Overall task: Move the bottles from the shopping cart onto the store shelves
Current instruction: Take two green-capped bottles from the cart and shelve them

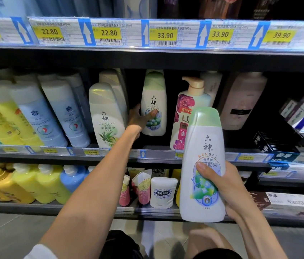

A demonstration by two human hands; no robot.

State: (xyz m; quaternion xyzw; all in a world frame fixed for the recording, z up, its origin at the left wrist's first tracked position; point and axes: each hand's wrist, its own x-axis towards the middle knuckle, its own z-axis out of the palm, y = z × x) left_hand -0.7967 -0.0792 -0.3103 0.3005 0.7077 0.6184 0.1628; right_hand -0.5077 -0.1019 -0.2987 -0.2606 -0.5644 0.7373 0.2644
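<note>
A person faces dark metal store shelves (155, 60) stocked with toiletry bottles. The left hand (140, 118) reaches deep into the middle shelf and grips a white plastic bottle with a pale green cap (154, 103), thumb across its label, the other fingers curled around its left side, out of sight. That bottle stands upright toward the back of the row, in a dark gap between a white aloe-labelled bottle (106, 116) on its left and a pink floral pump bottle (186, 113) on its right.

The right hand (227, 186) holds a second, matching white bottle with a green cap (203, 161) upright in front of the shelves, out in the aisle. Its thumb (206, 171) presses the front label and the fingers wrap behind, clamped on the bottle. The shopping cart is not in view.

The step in hand appears to be seating the first bottle in its row. The next move probably calls for freeing the left hand, then sliding the held bottle into the same lane, in front of its twin.

Room is tight: neighbours stand close on both sides, and the upper shelf's price-tag rail (164, 34) overhangs the tops. The front lip of the middle shelf (143, 154) must be cleared on the way in. Open space lies in front of the placed bottle.
</note>
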